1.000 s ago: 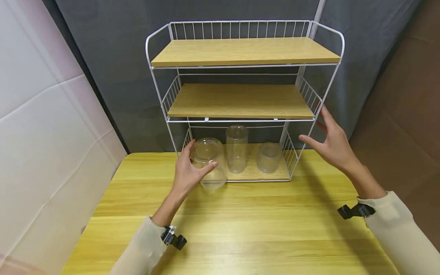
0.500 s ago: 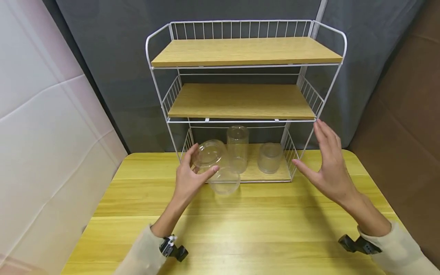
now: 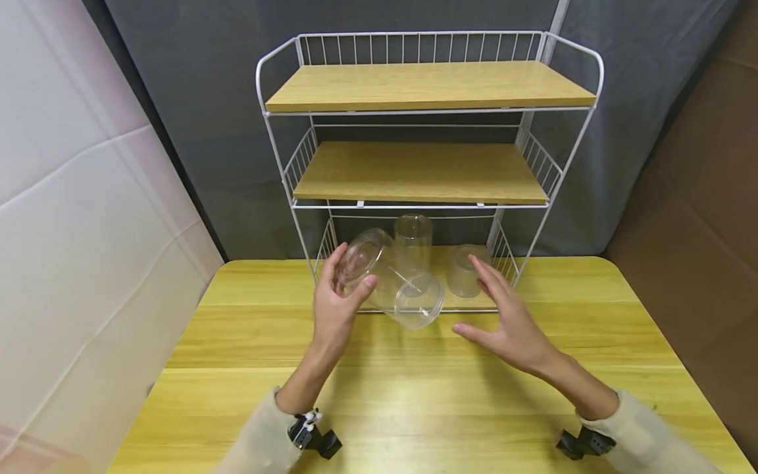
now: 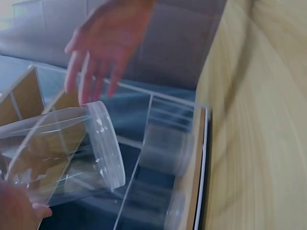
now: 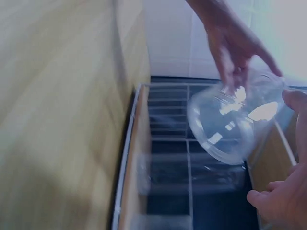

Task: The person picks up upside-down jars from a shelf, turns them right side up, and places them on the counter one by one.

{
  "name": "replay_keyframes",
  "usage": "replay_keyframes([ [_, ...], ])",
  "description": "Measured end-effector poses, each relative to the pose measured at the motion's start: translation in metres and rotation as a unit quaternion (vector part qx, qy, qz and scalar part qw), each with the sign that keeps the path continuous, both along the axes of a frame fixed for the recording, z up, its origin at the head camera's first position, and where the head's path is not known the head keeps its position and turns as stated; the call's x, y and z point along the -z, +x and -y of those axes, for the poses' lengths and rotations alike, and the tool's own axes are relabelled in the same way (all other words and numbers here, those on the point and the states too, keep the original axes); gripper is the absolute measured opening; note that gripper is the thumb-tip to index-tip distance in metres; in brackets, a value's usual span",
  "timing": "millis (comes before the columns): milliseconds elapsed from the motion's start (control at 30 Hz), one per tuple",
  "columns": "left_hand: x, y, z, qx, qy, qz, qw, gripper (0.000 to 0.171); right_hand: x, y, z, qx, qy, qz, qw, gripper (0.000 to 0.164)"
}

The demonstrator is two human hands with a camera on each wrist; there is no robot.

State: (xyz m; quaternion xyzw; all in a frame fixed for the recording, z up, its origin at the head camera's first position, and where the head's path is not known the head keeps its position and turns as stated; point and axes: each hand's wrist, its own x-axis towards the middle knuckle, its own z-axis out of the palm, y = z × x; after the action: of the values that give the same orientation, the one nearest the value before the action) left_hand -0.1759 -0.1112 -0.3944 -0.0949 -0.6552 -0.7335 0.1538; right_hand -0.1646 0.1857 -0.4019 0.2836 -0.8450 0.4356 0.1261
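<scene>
The left hand (image 3: pixel 335 313) grips a large clear jar (image 3: pixel 387 282) near its upper end, and on the head feed I can see the thumb on one side and the fingers curled round the other. The right hand (image 3: pixel 514 332) grasps nothing: I see its fingers extended and the thumb spread away from them, near the jar's lower, banded end. I cannot tell whether its fingertips touch that end.

The held jar is tilted, in front of the bottom shelf (image 3: pixel 474 303) of a three-tier white wire rack (image 3: pixel 422 164), with its banded end pointing down towards the right hand. Behind it I have a tall clear jar (image 3: pixel 413 234) upright on that shelf, its lower part seen through the held one. To the right a short clear jar (image 3: pixel 462 280) also stands upright, with the right fingertips just in front of it from my head camera. The rack stands on a wood-grain counter (image 3: pixel 385 395), backed by a grey curtain (image 3: pixel 249 171).
</scene>
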Motion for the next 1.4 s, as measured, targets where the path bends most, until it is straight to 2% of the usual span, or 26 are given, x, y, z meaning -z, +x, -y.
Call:
replay_keyframes([
  [133, -0.001, 0.003, -0.011, 0.004, 0.036, -0.016, 0.9992, 0.079, 0.010, -0.002, 0.013, -0.039, -0.059, 0.045, 0.996, 0.113],
  [267, 0.000, 0.007, -0.019, 0.009, 0.077, -0.036, 0.9963, 0.077, 0.015, -0.005, 0.022, -0.061, -0.136, 0.071, 0.986, 0.112],
  [367, -0.001, 0.009, -0.025, 0.025, 0.129, -0.050, 0.9900, 0.084, 0.017, -0.006, 0.026, -0.076, -0.194, 0.097, 0.973, 0.107],
  [500, -0.002, 0.010, -0.031, 0.047, 0.193, -0.064, 0.9780, 0.106, 0.022, -0.009, 0.029, -0.111, -0.257, 0.120, 0.952, 0.100],
  [633, -0.001, 0.013, -0.038, 0.056, 0.216, -0.069, 0.9722, 0.114, 0.028, -0.012, 0.031, -0.153, -0.311, 0.133, 0.929, 0.095],
  [733, 0.002, 0.013, -0.041, 0.063, 0.221, -0.074, 0.9703, 0.114, 0.032, -0.013, 0.031, -0.173, -0.345, 0.139, 0.912, 0.095],
  [800, 0.003, 0.013, -0.042, 0.066, 0.222, -0.077, 0.9698, 0.114, 0.033, -0.013, 0.031, -0.180, -0.362, 0.137, 0.904, 0.095],
  [1033, 0.010, 0.014, -0.037, 0.105, 0.189, -0.074, 0.9736, 0.107, 0.032, -0.015, 0.025, -0.189, -0.387, 0.119, 0.894, 0.091],
  [1167, 0.015, 0.015, -0.033, 0.135, 0.163, -0.072, 0.9747, 0.102, 0.024, -0.016, 0.020, -0.197, -0.415, 0.103, 0.882, 0.087],
  [1267, 0.017, 0.015, -0.032, 0.158, 0.149, -0.064, 0.9740, 0.101, 0.016, -0.018, 0.017, -0.204, -0.426, 0.086, 0.877, 0.084],
  [1400, 0.021, 0.017, -0.028, 0.178, 0.115, -0.033, 0.9766, 0.097, 0.005, -0.019, 0.013, -0.203, -0.428, 0.067, 0.878, 0.081],
])
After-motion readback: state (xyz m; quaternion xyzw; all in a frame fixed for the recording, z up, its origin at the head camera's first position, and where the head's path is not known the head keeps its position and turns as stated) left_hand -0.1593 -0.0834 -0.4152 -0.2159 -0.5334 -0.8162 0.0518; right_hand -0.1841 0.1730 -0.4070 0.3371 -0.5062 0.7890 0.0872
